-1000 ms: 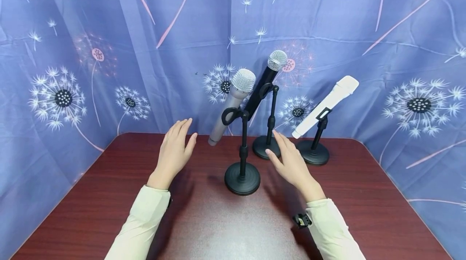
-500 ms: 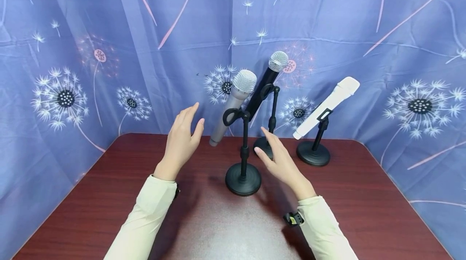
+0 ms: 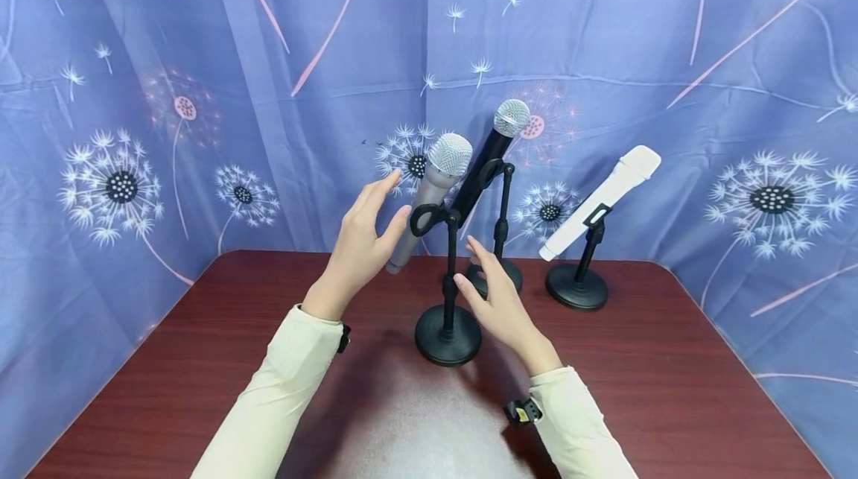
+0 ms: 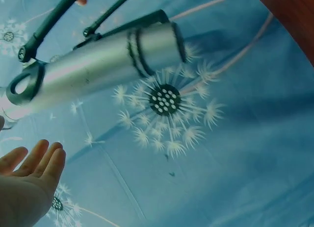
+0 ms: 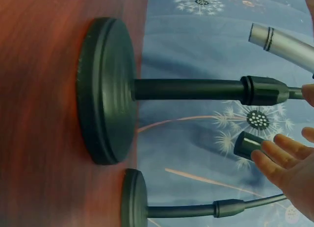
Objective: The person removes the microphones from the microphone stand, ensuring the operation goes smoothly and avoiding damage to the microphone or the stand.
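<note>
A silver-grey microphone with a mesh head leans in the ring clip of the front black stand. My left hand is just left of this microphone, fingers extended and thumb spread; in the left wrist view a gap shows between hand and microphone. To the right of the front stand's pole is my right hand, its fingers loosely extended, holding nothing. The right wrist view has that hand beside the stand's pole; whether a fingertip touches it, I cannot tell.
Behind stands a second stand with a black microphone. At the right, a white microphone tilts in a shorter stand. All stand on a dark red wooden table against a blue dandelion-patterned curtain.
My left hand has moved right and upward, close to the silver-grey microphone. My right hand has shifted left toward the front stand's pole. The microphones and stands keep their places.
</note>
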Demonstrator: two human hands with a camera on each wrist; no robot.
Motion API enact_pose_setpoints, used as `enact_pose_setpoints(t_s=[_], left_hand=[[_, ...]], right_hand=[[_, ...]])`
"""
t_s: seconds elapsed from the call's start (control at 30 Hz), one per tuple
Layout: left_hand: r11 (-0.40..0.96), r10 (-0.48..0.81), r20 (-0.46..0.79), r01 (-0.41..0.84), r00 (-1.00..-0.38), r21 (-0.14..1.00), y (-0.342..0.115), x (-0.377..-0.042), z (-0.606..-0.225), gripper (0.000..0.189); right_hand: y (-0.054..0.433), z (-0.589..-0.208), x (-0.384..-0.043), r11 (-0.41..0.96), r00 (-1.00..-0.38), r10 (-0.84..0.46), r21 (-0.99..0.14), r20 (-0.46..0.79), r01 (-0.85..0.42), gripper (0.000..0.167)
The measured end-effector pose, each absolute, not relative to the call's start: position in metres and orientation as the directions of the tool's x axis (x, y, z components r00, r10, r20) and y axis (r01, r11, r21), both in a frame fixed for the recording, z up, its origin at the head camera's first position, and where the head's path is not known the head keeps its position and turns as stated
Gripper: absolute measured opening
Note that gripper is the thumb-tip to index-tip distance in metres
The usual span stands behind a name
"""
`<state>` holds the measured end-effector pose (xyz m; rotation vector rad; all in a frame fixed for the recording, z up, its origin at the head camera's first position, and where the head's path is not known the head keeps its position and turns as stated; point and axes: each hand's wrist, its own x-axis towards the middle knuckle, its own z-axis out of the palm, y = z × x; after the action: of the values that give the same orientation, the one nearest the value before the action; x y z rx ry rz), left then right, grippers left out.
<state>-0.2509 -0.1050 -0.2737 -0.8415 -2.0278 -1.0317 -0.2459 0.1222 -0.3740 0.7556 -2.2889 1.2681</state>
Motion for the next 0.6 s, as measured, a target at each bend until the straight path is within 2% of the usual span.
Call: enact_pose_setpoints(t_s=[0.2,0.33,0.6], left_hand=[[0.417,0.237,0.803,0.804,-0.547,0.424,-0.092,-0.252,-0.266,0.051],[0.399,0.246,0.776,0.79,-0.581,0.465,-0.085,-0.253,-0.263,0.054],[0.391,0.243,0.736,0.758,-0.632,0.522,-0.078,-0.254,-0.26,0.054]], right_hand=[[0.115,-0.381,-0.246,0.369,-0.75,-0.246,-0.656,0.614,-0.658,0.063],[0.109,-0.383,-0.246,0.319,-0.737,-0.23,-0.666,0.636,-0.674,0.062],[0.102,-0.385,-0.244,0.317,-0.732,-0.187,-0.665,0.655,-0.676,0.056]])
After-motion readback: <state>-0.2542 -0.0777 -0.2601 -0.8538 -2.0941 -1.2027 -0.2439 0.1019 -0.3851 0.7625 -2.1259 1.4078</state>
